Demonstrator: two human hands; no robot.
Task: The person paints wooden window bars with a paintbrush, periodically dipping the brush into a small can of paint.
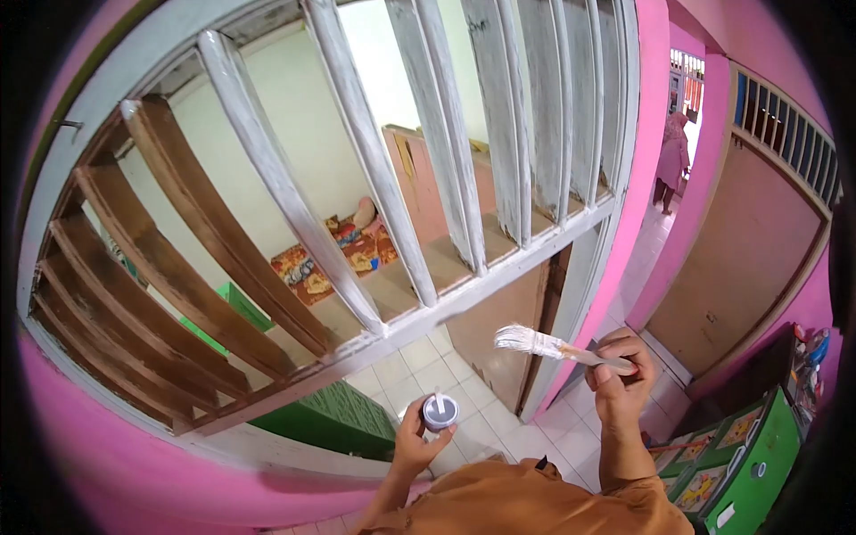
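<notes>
My right hand point(617, 367) grips the handle of a paintbrush point(535, 341), whose bristles are coated in white and point left. Lower down, my left hand point(423, 439) holds a small round can point(440, 412) with grey contents and a pale strip across its rim. Both stay below a slatted wooden frame. Several slats on its right, such as one white slat point(276, 178), are painted whitish, while those on the left, like this brown slat point(214, 232), are bare. The brush is apart from the frame's lower rail point(446, 308).
Through the slats show a patterned mattress point(339, 254) and a pink-brown board point(428, 183). A green drawer cabinet point(744, 473) stands at lower right, near a brown door point(736, 250). Another person point(672, 160) stands in the far doorway. White floor tiles point(571, 428) lie below.
</notes>
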